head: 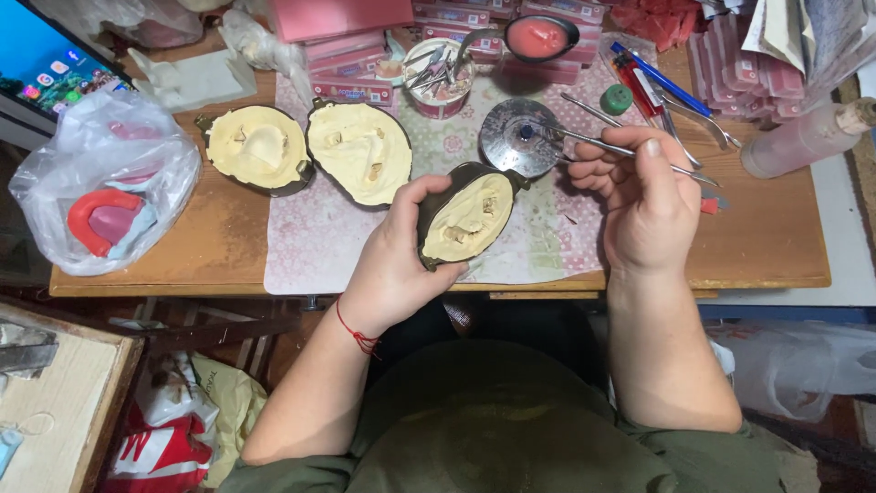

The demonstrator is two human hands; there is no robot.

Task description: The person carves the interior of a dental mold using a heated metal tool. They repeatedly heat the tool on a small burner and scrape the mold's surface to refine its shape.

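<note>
A brown wooden tabletop (182, 246) fills the middle of the frame, with two dark oval molds (356, 151) full of pale, lumpy plaster lying open-side up. The left hand (392, 260) wraps around a third mold (467, 217) at the center, tilting it so the plaster shows. The right hand (639, 196) pinches a thin, shiny metal tool (620, 146) just right of it, like a pencil.

On my tabletop (182, 256): two plaster-filled flasks (258, 148) (359, 152), a plastic bag (100, 173), pink boxes (347, 55), a blue pen (662, 80).

Wooden table (182, 246), patterned pink mat (310, 246) over its middle. Two plaster-filled flask halves (260, 148) far left, plastic bag (100, 183) at left edge, pink boxes (347, 50) far, bottle (803, 137) right.
</note>
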